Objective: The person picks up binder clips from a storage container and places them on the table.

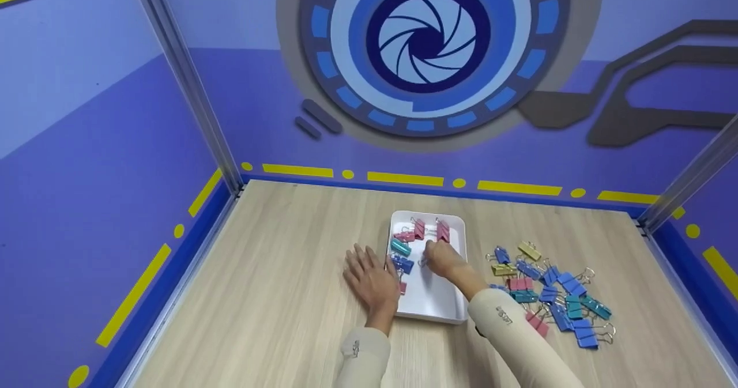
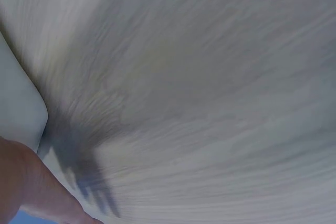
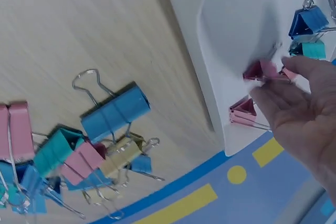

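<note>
A white tray lies on the table in the head view. My right hand reaches into it and pinches a pink binder clip, blurred in the right wrist view. Most of that clip is hidden from the head view; only a wire handle shows below the fingers. My left hand rests at the tray's left side, fingers spread, thumb by the rim. Down the tray's left side lie a teal clip, a blue clip and pink clips. Another pink clip sits at the far end.
Right of the tray, a loose pile of binder clips in blue, teal, pink and yellow spreads over the wooden table. Some wire handles stick out. Purple-blue panels with metal corner posts stand behind and at the sides.
</note>
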{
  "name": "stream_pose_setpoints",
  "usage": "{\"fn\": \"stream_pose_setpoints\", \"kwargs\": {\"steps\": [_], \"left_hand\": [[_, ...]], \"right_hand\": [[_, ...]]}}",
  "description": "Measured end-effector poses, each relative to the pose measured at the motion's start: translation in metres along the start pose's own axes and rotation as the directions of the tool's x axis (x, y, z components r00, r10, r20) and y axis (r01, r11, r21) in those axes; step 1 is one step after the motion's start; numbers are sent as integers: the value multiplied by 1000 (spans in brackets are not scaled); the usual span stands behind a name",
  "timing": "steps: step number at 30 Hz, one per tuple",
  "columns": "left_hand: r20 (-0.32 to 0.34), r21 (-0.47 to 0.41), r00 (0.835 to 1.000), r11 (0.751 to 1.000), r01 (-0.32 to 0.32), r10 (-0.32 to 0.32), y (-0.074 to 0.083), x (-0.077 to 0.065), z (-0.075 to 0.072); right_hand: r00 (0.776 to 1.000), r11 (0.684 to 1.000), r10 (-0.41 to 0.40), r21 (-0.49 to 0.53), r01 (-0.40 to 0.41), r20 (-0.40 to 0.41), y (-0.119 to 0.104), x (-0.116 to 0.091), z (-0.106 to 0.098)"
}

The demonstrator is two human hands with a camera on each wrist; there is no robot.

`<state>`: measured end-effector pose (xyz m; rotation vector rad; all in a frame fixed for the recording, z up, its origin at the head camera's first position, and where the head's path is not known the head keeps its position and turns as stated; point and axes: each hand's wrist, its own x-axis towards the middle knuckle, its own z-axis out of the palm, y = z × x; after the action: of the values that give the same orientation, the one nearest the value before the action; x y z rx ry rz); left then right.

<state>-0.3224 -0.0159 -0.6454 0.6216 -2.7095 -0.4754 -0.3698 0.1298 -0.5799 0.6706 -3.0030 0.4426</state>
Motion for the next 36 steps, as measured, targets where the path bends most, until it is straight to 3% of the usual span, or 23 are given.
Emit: {"fn": "stream_pose_setpoints", "kwargs": {"steps": [8,16,26,36], "left_hand": [[4,-1,1000,1000,-6,6,1,0,-1],[7,29,1000,999,-14,14,3,0,-2],[21,42,1000,999,-12,11,-1,-1,-2],[23,56,1000,998,-20,19,-1,-2,-3]], "right_hand": [[1000,1000,15,2,-15,15,0,-11,4],[999,999,-35,-29,35,7,-3,-25,2],[994,1000,26,12,-28,103,-3,-40,3],[993,990,40,131,-54,113,3,-52,2]]}}
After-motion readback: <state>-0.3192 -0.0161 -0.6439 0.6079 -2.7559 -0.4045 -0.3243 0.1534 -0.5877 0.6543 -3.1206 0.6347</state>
